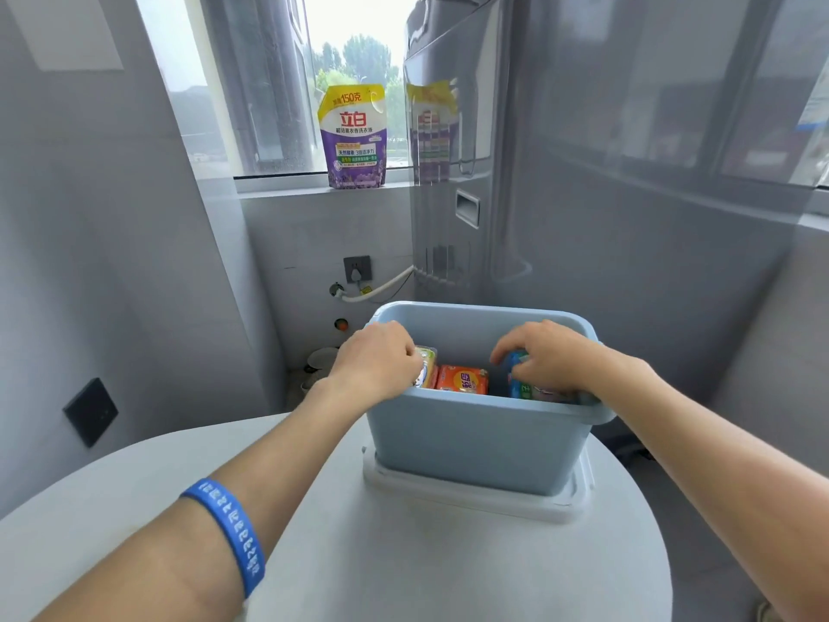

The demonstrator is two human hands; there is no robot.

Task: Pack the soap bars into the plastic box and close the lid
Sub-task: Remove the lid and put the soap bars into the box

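A light blue plastic box [475,442] stands open on a round grey table, resting on its pale lid [471,498], which lies flat beneath it. Inside the box an orange soap bar [462,380] sits in the middle. My left hand [377,363] reaches over the left rim and grips a yellow-and-white soap bar [426,365] inside the box. My right hand [545,356] is inside the right side, closed on a blue-and-green soap bar [520,386]. The bottom of the box is hidden by its front wall.
The round table [403,567] ends just past the box. Behind stand a grey wall with a socket [357,269] and white hose, a windowsill with a purple detergent pouch [353,136], and a tall grey appliance [457,150] to the right.
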